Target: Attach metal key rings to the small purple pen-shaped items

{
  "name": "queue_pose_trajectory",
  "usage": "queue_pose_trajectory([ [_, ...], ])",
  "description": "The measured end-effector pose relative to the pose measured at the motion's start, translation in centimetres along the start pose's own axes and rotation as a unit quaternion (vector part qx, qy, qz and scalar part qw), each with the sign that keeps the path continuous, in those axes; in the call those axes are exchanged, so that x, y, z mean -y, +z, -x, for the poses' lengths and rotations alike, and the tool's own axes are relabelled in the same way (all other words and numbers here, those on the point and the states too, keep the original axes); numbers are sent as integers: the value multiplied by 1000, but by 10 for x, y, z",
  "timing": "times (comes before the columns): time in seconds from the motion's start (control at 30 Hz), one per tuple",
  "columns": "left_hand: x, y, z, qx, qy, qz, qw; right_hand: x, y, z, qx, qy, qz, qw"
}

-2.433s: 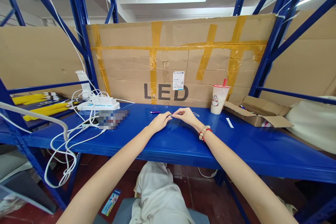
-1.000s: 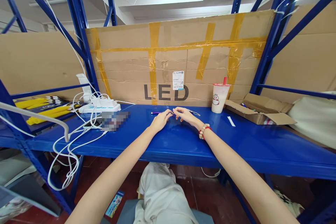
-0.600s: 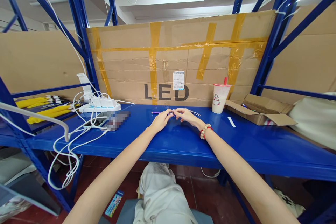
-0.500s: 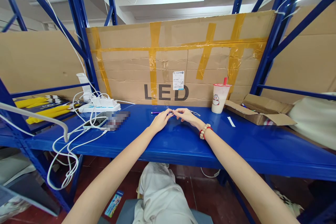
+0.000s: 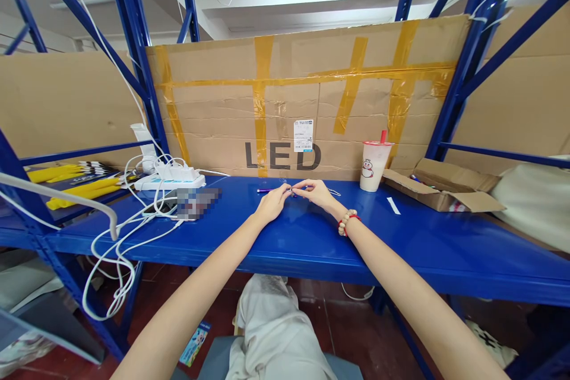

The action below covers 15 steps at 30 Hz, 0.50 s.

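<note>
My left hand (image 5: 272,204) and my right hand (image 5: 317,195) meet over the middle of the blue tabletop (image 5: 307,237). The fingertips of both are pinched together around a small, dark, shiny piece (image 5: 293,192), too small to name. Past my left fingers sticks out the end of a thin purple rod, like a pen (image 5: 264,190); the rest of it is hidden. Beyond my right fingers lies a thin silvery loop (image 5: 334,192), partly covered by the hand. A beaded bracelet (image 5: 348,222) circles my right wrist.
A lidded drink cup (image 5: 371,167) with a red straw stands back right, beside an open cardboard box (image 5: 440,190) and a white strip (image 5: 393,206). Left are a power strip (image 5: 178,177), tangled white cables (image 5: 120,273) and yellow-handled items (image 5: 82,193). A cardboard panel (image 5: 214,113) closes the back.
My right fingers have straightened a little and lie flatter against the left fingertips. Both hands stay at the same spot; the view has shifted very slightly.
</note>
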<state>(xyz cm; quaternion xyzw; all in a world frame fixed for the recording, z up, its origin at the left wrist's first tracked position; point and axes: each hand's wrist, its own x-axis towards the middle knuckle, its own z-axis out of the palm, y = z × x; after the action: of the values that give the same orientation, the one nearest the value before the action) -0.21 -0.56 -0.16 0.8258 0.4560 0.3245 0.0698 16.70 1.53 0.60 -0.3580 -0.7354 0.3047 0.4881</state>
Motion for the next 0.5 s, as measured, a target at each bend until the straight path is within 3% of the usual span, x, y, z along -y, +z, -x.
queue_pose_trajectory([
  [0.5,9,6,-1,9,63,62,996,-13,-8,-4,-3,-53,52,997],
])
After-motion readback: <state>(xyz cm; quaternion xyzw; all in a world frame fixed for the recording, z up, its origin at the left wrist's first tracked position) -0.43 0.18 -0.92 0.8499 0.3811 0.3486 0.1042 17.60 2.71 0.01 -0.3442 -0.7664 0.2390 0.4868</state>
